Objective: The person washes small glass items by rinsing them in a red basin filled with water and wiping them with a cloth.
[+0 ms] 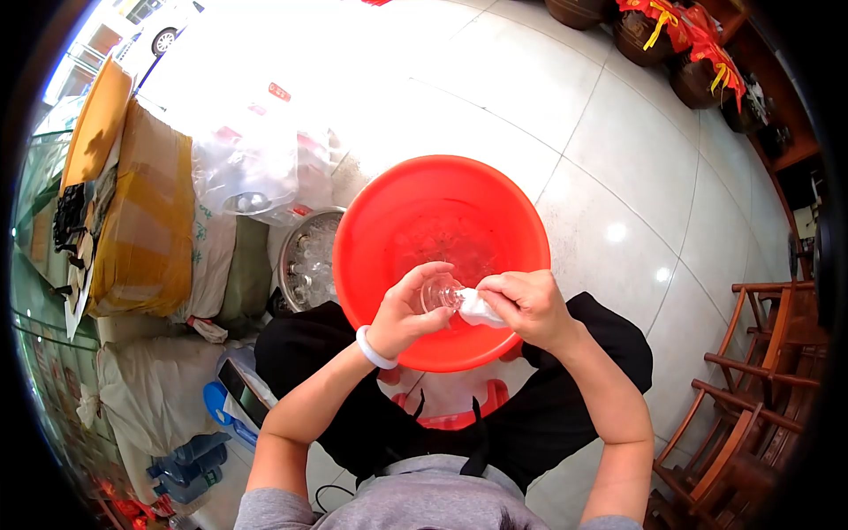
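My left hand (pixel 409 309), with a white bangle (pixel 376 348) on its wrist, is closed around a small clear glass (pixel 436 293) lying on its side. In my right hand (pixel 527 305) is a bunched white cloth (pixel 478 307), pinched between the fingers and touching the right end of the glass. Both hands are over the near part of a large red tub (pixel 380 212). Clear objects show at the bottom of the tub, too blurred to name. To its left, a metal basin (pixel 284 265) holds several clear glass pieces.
Clear plastic bags (pixel 247 168) lie behind the basin. A taped cardboard box (pixel 146 221), white sacks (pixel 150 380) and plastic bottles (pixel 190 468) are at left. Wooden chairs (pixel 751 397) stand at right, dark jars (pixel 640 40) at the back right. My knees flank the tub.
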### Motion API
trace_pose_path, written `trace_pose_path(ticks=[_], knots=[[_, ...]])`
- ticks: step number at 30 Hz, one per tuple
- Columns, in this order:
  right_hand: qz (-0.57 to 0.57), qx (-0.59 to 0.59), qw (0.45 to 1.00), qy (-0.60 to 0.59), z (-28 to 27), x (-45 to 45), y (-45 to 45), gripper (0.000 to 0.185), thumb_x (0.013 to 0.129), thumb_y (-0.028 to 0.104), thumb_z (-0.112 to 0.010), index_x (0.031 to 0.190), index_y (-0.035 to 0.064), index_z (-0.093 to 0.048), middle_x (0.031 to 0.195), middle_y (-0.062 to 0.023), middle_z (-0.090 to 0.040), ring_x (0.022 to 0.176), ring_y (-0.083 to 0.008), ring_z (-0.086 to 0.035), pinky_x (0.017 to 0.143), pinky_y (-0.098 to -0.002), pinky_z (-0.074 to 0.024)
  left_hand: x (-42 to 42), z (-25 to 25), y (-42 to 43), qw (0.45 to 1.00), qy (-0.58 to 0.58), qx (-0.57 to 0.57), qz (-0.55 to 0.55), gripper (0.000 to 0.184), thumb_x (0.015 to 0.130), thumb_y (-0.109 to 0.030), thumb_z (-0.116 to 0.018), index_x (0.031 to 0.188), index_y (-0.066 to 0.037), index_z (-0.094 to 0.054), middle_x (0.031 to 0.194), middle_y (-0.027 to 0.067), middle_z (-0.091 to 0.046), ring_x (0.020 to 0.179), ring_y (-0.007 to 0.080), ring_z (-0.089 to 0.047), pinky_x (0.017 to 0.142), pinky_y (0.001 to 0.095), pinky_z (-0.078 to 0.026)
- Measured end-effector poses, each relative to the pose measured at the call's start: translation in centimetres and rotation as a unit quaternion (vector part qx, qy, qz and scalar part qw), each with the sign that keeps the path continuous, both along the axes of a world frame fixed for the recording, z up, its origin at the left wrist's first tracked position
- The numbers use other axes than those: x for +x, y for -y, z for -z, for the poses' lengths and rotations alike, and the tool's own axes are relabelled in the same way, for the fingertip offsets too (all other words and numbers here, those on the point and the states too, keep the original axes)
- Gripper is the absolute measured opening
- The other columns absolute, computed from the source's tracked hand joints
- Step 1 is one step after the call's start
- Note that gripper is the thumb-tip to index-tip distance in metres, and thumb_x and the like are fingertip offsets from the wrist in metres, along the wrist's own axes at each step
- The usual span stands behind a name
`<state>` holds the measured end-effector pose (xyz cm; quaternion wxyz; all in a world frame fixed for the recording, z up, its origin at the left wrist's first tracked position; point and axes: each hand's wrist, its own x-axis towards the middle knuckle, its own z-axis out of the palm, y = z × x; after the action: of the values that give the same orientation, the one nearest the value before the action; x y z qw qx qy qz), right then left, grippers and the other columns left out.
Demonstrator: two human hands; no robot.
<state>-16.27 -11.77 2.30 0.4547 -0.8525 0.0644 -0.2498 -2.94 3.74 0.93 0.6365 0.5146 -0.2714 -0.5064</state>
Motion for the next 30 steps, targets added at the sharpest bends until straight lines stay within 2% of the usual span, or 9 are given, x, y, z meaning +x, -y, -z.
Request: trace_pose_path(ticks=[11,13,14,16,20,26,28,29,30], knots=[[-0.008,-0.003,0.999,-0.034,1.4,0.3,-1.1,0.004,0.075,0.003,-0.06,0.079,0.0015,-0.061,0.066,-0.0126,-0.061,0.055,-0.0246,-0.061,0.048,-0.0313,-0.047,-0.5,1.0,-0.2,0.901,0.429,-0.006,-0.061,0.046,0.062,0.001,-0.066,0.106,0.002,-0.053,0.097,0.0156,-0.057,0.087,0.0242,-0.061,0.073,0.0292,-0.05],[-0.009,0.151,0.986,-0.074,1.7,0.3,-1.3,0.006,0.079,0.004,-0.059,0.081,-0.0002,-0.063,0.068,-0.0103,-0.064,0.058,-0.0177,-0.062,0.053,-0.0266,-0.0471,-0.4,0.6,-0.1,0.85,0.519,-0.048,-0.075,0.049,0.061,0.001,-0.066,0.109,0.002,-0.052,0.099,0.0177,-0.056,0.087,0.0287,-0.06,0.074,0.0316,-0.051],[-0.009,0.15,0.986,-0.074,1.9,0.4,-1.3,0.006,0.079,0.004,-0.059,0.081,-0.0002,-0.063,0.068,-0.0103,-0.064,0.058,-0.0177,-0.062,0.053,-0.0266,-0.0471,-0.4,0.3,-0.1,0.85,0.519,-0.048,-0.076,0.049,0.061,0.001,-0.066,0.109,0.002,-0.052,0.099,0.0177,-0.056,0.087,0.0287,-0.06,0.074,0.0316,-0.051],[0.002,0.448,0.885,-0.125,2.3,0.4,-1.4,0.01,0.082,0.006,-0.058,0.083,-0.0019,-0.064,0.073,-0.0059,-0.065,0.064,-0.0107,-0.06,0.059,-0.0228,-0.0462,-0.4,-0.3,-0.2,0.847,0.524,-0.048,-0.075,0.053,0.062,0.001,-0.066,0.113,0.002,-0.051,0.102,0.0197,-0.055,0.089,0.0298,-0.059,0.075,0.0328,-0.051],[0.01,0.579,0.806,-0.122,1.9,0.5,-1.1,0.014,0.083,0.009,-0.06,0.087,-0.0034,-0.064,0.079,-0.0048,-0.064,0.07,-0.0087,-0.058,0.063,-0.0217,-0.0461,-0.1,-1.7,0.1,0.85,0.516,-0.066,-0.087,0.056,0.063,0.001,-0.066,0.117,0.002,-0.049,0.104,0.021,-0.054,0.09,0.0307,-0.058,0.075,0.0332,-0.05],[0.009,0.499,0.859,-0.116,0.8,0.4,-1.1,0.012,0.084,0.006,-0.059,0.088,-0.0035,-0.064,0.078,-0.0039,-0.064,0.07,-0.0078,-0.058,0.062,-0.0209,-0.0456,0.2,-1.6,-0.6,0.887,0.457,-0.031,-0.057,0.058,0.068,0.001,-0.067,0.122,0.004,-0.046,0.1,0.0144,-0.058,0.084,0.0223,-0.059,0.074,0.0297,-0.048],[-0.018,0.367,0.918,-0.146,-0.3,0.1,-1.0,0.011,0.084,0.005,-0.058,0.086,-0.0036,-0.064,0.075,-0.003,-0.064,0.067,-0.0072,-0.058,0.059,-0.0213,-0.0455,0.2,-1.3,-0.7,0.969,0.243,-0.001,-0.036,0.044,0.078,-0.006,-0.062,0.119,0.003,-0.048,0.092,0.0095,-0.059,0.071,0.0152,-0.057,0.06,0.0255,-0.047],[-0.033,0.34,0.931,-0.128,-0.3,0.2,-1.1,0.01,0.083,0.004,-0.057,0.085,-0.004,-0.064,0.072,-0.0031,-0.064,0.065,-0.0067,-0.057,0.057,-0.0214,-0.0451,0.4,-1.3,-0.7,0.969,0.243,0.0,-0.037,0.044,0.078,-0.006,-0.062,0.119,0.003,-0.048,0.092,0.0095,-0.059,0.071,0.0152,-0.057,0.06,0.0255,-0.047],[-0.034,0.341,0.931,-0.128,-0.3,0.3,-1.1,0.01,0.083,0.004,-0.057,0.085,-0.004,-0.064,0.072,-0.0031,-0.064,0.065,-0.0067,-0.057,0.057,-0.0214,-0.0451,0.6,-1.4,-0.7,0.993,0.102,0.058,-0.02,0.036,0.084,-0.014,-0.055,0.115,0.003,-0.05,0.087,0.0074,-0.059,0.063,0.012,-0.053,0.053,0.0231,-0.042]])
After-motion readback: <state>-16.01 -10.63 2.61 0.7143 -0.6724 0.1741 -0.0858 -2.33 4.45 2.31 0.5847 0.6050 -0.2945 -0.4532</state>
